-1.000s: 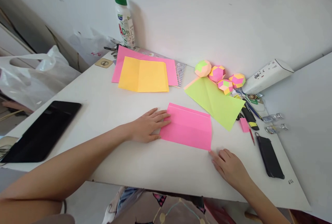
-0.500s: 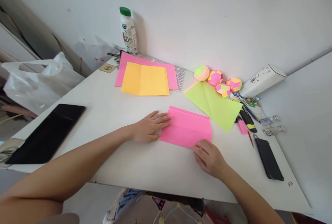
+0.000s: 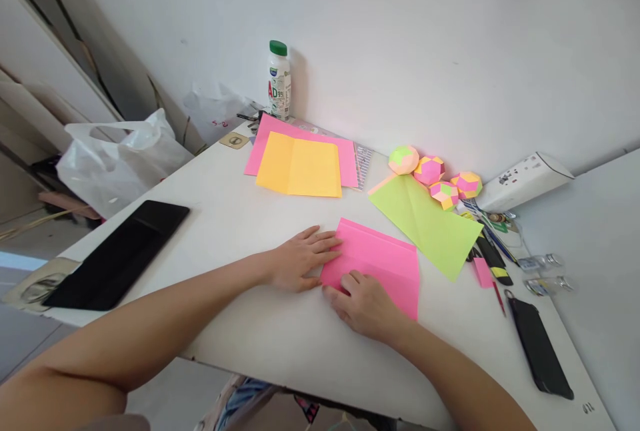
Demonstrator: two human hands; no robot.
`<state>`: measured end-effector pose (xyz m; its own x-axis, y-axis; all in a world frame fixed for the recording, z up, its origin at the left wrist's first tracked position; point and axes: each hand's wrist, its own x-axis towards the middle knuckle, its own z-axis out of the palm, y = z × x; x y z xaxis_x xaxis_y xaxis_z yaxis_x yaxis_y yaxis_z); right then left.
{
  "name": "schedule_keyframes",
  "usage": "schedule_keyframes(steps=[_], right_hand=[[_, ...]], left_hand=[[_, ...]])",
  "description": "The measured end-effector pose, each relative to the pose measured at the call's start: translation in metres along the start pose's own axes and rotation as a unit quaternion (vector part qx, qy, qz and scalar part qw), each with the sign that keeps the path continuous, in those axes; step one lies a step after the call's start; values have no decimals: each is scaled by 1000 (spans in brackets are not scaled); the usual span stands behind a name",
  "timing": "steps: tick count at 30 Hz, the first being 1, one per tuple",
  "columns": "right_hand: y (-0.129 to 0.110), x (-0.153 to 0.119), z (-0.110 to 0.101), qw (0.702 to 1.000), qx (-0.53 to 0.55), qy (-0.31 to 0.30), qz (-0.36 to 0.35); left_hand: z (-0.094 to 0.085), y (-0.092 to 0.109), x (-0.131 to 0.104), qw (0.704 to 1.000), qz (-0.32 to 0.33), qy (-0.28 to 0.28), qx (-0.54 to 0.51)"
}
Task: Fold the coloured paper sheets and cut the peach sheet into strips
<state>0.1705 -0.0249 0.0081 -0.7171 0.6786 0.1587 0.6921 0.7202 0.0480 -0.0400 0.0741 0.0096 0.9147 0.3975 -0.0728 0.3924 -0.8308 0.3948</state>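
Note:
A sheet of pink paper (image 3: 385,251) lies on the white table, with creases across it and a narrow strip along its far edge. My left hand (image 3: 300,259) rests open and flat, fingertips on the paper's left edge. At the near left corner, my right hand (image 3: 363,304) has its fingers curled and pressed together on the paper's near edge, thumb toward the left. Its palm and forearm hide much of that edge.
Yellow paper (image 3: 315,168) lies over pink paper at the back, near a green-capped bottle (image 3: 280,81). Green paper (image 3: 430,224) and several paper balls (image 3: 429,170) are at the right. A black tablet (image 3: 120,251) lies left; a black pouch (image 3: 540,348) lies right.
My right hand has moved left along the near edge of the pink paper, from the right corner to the left one. My left hand stays on the left edge. The camera view has shifted.

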Motion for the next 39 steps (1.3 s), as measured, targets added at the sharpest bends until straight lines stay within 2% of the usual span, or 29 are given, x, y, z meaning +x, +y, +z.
schedule_keyframes(steps=[3, 6, 9, 15, 19, 22, 24, 26, 27, 29, 32, 35, 39], right_hand=[[2, -9, -2, 1000, -15, 2, 9], [6, -29, -6, 999, -27, 4, 21], [11, -59, -12, 999, -28, -1, 44], [20, -130, -34, 994, -17, 29, 102], [32, -165, -41, 983, 46, 56, 168], [47, -163, -38, 945, 140, 85, 282], [59, -147, -34, 904, 198, 101, 365], [69, -123, -28, 856, 246, 89, 445], [73, -111, -24, 844, 251, 98, 463], [80, -92, -16, 826, 257, 127, 485], [81, -83, -4, 797, 285, 173, 504], [76, -95, 1, 775, 345, 201, 490], [71, -114, 0, 769, 425, 192, 436]], left_hand=[[-1, 1, 0, 1000, -4, -4, 3], [-4, 2, -1, 1000, 0, -5, 7], [-4, 2, -2, 1000, 5, -11, 17], [3, -3, -3, 999, 34, 7, 17], [6, -6, -4, 999, 40, 10, 27], [8, -8, -5, 996, 57, 26, 62], [12, -8, -4, 991, 72, 55, 98], [18, -9, -2, 982, 91, 93, 140], [22, -10, -1, 974, 99, 123, 160], [30, -12, 0, 955, 108, 195, 195], [39, -17, 2, 940, 109, 260, 193], [43, -21, 1, 952, 97, 236, 171], [45, -21, 0, 966, 56, 220, 127]])
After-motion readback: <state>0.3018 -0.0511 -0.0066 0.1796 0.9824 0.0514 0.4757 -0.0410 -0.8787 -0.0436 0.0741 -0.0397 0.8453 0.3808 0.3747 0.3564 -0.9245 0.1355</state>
